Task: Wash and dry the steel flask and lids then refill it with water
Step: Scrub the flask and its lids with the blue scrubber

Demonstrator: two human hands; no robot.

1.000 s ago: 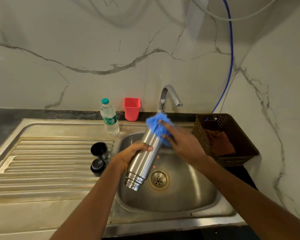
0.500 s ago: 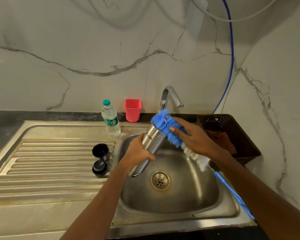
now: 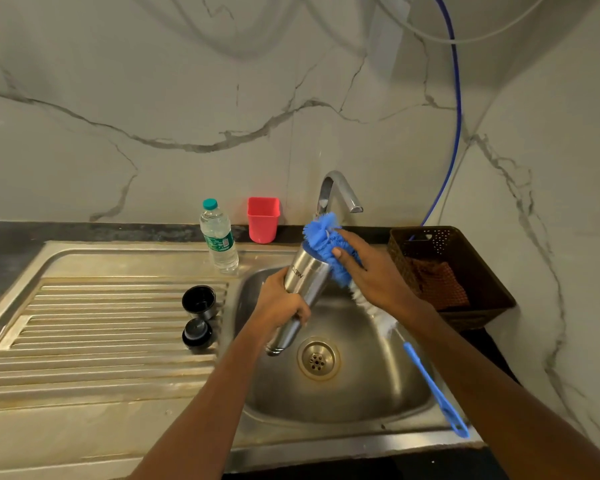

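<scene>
A: Start with the big stainless-steel sink [image 3: 326,407]. Anything new there?

B: No stream seen from the curved chrome tap [image 3: 340,192]. The change is above the basin. The cylindrical steel flask [image 3: 305,289] sits higher and steeper than a second ago. Far end up near the spout, near end over the drain.

A: And the brush?

B: The long blue-handled bottle brush [image 3: 326,244] has swung out. A second ago only its blue head showed, capping the flask's far end. Now the head lies against the upper side of that end, and the handle trails down to the sink's front right rim.

A: Hands?

B: Left hand [image 3: 281,306] wraps round the flask's lower half, a firm grip. Right hand [image 3: 374,275] is closed over the bristles, thumb on them, pressing them to the steel.

A: Your reading?

B: Outside scrub under way, I judge, so still the washing stage. Can't tell whether the brushed end is mouth or base. Rinse, drying and refill all to come.

A: Lids?

B: Two round black lids [image 3: 199,301] stand on the ribbed draining board left of the basin. Same spot as before, untouched, well apart from both hands. Their wash is not yet done.
</scene>
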